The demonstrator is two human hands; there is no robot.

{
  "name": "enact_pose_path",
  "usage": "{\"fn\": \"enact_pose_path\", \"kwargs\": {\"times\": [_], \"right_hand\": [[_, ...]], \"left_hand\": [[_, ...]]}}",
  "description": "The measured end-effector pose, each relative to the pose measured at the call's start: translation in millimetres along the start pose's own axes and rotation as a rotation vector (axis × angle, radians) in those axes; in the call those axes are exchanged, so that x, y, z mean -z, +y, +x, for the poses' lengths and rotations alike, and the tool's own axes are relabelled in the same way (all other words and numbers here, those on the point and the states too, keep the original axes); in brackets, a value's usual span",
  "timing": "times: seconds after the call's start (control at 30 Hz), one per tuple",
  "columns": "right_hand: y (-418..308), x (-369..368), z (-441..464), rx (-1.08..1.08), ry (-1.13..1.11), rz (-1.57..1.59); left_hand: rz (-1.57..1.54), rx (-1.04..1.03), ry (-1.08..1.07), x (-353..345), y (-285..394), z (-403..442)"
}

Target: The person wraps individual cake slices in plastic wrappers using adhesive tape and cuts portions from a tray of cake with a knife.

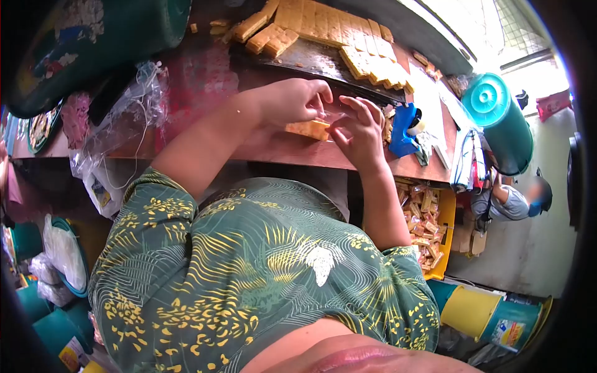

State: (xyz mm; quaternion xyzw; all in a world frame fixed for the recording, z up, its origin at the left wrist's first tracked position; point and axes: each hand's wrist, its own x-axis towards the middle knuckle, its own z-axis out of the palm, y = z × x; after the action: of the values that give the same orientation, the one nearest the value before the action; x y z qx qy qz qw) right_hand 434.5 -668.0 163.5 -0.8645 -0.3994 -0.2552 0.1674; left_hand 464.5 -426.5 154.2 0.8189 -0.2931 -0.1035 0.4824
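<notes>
My left hand (295, 102) is over the table, its fingers curled and pinched. Facing it is my right hand (362, 132), thumb and fingers bent inward. Between the fingertips of both hands stretches what looks like a thin clear plastic wrapper (334, 115). Just below my left hand lies a single golden cake bar (308, 129), its right end beside my right thumb; part of it is hidden by the hand. Beyond the hands, a dark tray (305, 56) carries rows of cut cake bars (323, 23).
A blue tape dispenser (404, 130) stands right of my right hand. Below the table edge, a yellow crate (446, 214) holds wrapped bars. Clear plastic bags (134, 105) hang at left. A green lidded drum (497, 124) and another person (507, 200) are at right.
</notes>
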Motion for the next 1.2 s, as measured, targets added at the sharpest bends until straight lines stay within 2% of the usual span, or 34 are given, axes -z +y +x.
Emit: {"fn": "enact_pose_path", "kwargs": {"times": [0.03,0.07,0.17,0.2,0.3,0.33,0.4,0.57,0.6,0.67,0.73,0.77,0.87,0.97,1.07,1.17,1.2], "right_hand": [[11,-7,3,0.025,-0.020,0.032],[22,-13,4,-0.004,-0.162,0.172],[8,-16,2,-0.427,-0.222,0.539],[11,-25,-7,-0.420,-0.160,0.518],[17,-32,-15,-0.129,-0.155,0.338],[23,-38,-17,-0.080,-0.225,0.316],[25,-43,-27,-0.200,-0.255,0.296],[21,-45,-31,-0.332,-0.222,0.408],[21,-46,-33,-0.454,-0.218,0.458],[27,-49,-40,-0.697,-0.207,0.553],[44,-70,-59,-0.795,-0.129,0.811],[46,-74,-61,-0.840,-0.088,0.941],[48,-71,-62,-0.730,-0.142,0.897],[48,-73,-62,-0.783,-0.183,1.000],[30,-61,-53,-0.835,-0.206,0.843],[23,-53,-47,-0.922,-0.197,0.808],[26,-58,-51,-0.941,-0.175,0.796]], "left_hand": [[0.011,-0.019,-0.022,-2,5,-6],[0.001,0.021,-0.031,-6,12,-13],[0.476,-0.148,0.123,-23,3,-23],[0.618,-0.135,0.163,-34,-21,-15],[0.685,-0.040,0.149,-34,-15,-20],[0.627,-0.077,0.211,-37,-15,-21],[0.507,-0.148,0.332,-43,-21,-25],[0.519,-0.035,0.272,-47,-38,-29],[0.492,-0.019,0.278,-46,-36,-33],[0.170,0.161,0.325,-38,-41,-39],[-0.168,0.257,0.389,-43,-75,-36],[-0.197,0.255,0.330,-40,-74,-38],[-0.193,0.220,0.139,-30,-77,-39],[-0.375,0.243,0.064,-27,-84,-42],[-0.343,0.264,0.195,-30,-59,-48],[0.130,0.095,0.432,-34,-63,-46],[0.315,0.114,0.487,-36,-61,-51]]}}
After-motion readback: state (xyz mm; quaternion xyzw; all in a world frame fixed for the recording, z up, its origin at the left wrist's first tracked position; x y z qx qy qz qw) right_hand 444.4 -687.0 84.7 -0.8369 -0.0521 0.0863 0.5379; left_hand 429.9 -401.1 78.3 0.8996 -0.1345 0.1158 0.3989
